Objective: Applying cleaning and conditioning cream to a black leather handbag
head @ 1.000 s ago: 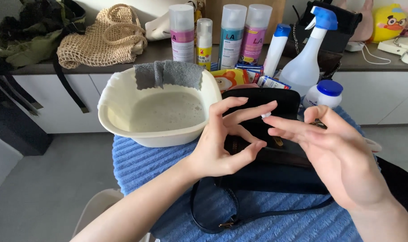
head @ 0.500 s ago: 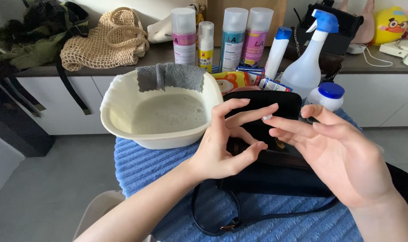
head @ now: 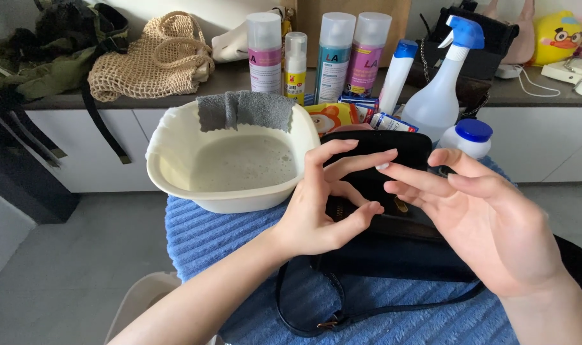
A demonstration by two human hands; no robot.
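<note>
Head view, read from left to right. Upper left of the frame: a dark green jacket [head: 41, 51] and a woven net bag [head: 153, 61] lie on the grey counter [head: 534, 96]. Centre left: a cream wash basin [head: 176, 172] holds cloudy, foamy water, with a grey cloth [head: 246, 110] draped over its far rim; the basin stands on a blue ribbed towel [head: 208, 233]. Behind it stand spray cans [head: 334, 54] and, to the right, a trigger spray bottle [head: 439, 96] and a blue-capped jar [head: 471, 136].

Centre: the left hand [head: 323, 211] is raised above a black leather handbag [head: 393, 249], fingers spread and loosely curled, gripping nothing. The right hand [head: 489, 223], at right of centre, is likewise flat and open, empty, its fingertips meeting those of the left. The handbag lies on the towel in the lower centre, just beside the basin, its strap [head: 316, 319] looping toward the bottom edge.

Risks, as judged: the basin stands close to the left forearm, so a careless sweep could tip it or slop water onto the leather. If the fingers are wet, they may drip on the bag. The crowded bottles behind may topple if reached across.
</note>
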